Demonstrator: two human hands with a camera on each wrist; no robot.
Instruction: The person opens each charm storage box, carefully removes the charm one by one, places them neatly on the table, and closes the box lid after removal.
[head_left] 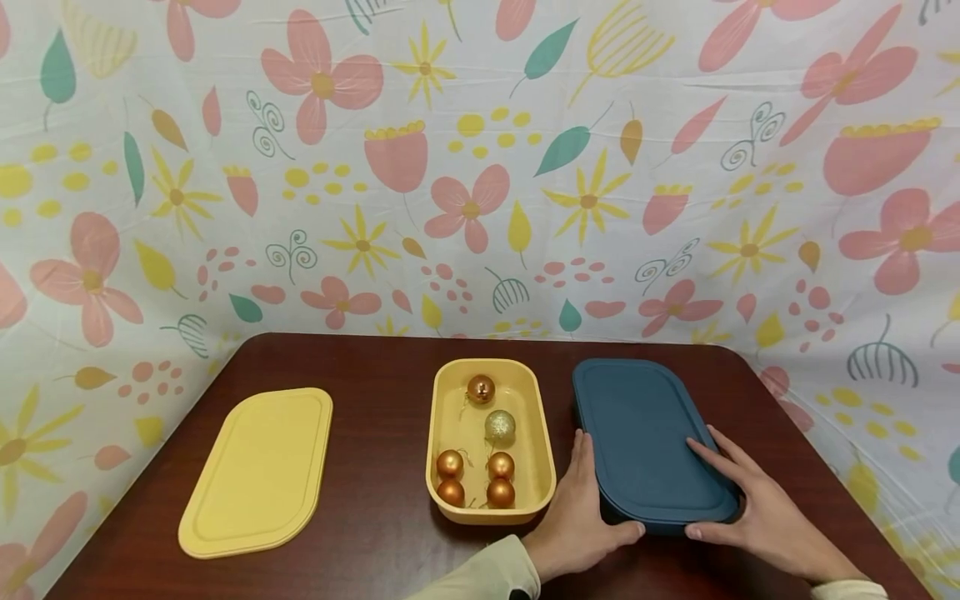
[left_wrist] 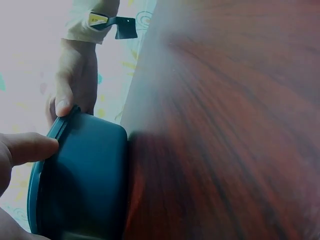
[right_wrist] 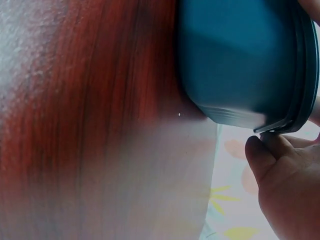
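Observation:
A dark blue rectangular container (left_wrist: pixel 95 175) stands on the right side of the table, with its flat blue lid (head_left: pixel 652 442) on top. My left hand (head_left: pixel 573 525) holds the lid's near left corner, its fingers along the left side and its thumb at the front edge. At the near right corner my right hand (head_left: pixel 757 508) grips the lid, fingers over the right edge and thumb at the front. In the right wrist view, the left hand's thumb (right_wrist: pixel 260 160) touches the rim from below. Whether the lid is fully seated cannot be told.
Left of the blue container, a yellow open container (head_left: pixel 543 450) holds several gold and copper baubles (head_left: pixel 500 427). A yellow lid (head_left: pixel 258 471) lies flat at the table's left. Behind the dark brown table (head_left: pixel 375 467) hangs a flower-patterned cloth (head_left: pixel 480 167).

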